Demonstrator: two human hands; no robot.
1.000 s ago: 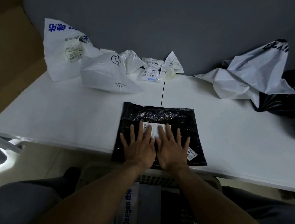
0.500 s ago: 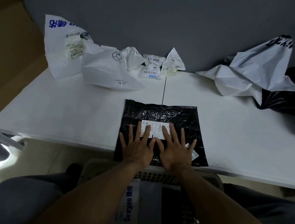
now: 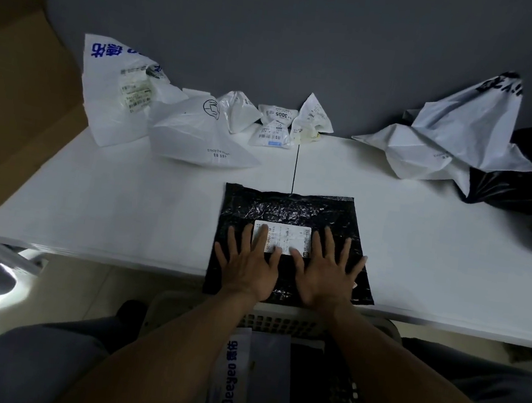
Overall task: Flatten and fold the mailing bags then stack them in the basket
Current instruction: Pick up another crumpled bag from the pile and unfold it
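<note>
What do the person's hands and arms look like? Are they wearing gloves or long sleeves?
No gloves and no long sleeves. The left hand and right hand are bare, with no rings that I can see. The forearms are bare too, with no watch or bracelet showing. The trousers look dark grey.

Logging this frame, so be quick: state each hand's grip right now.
Left hand: open, fingers spread, pressing flat on the black mailing bag.
Right hand: open, fingers spread, pressing flat on the same bag.
</note>
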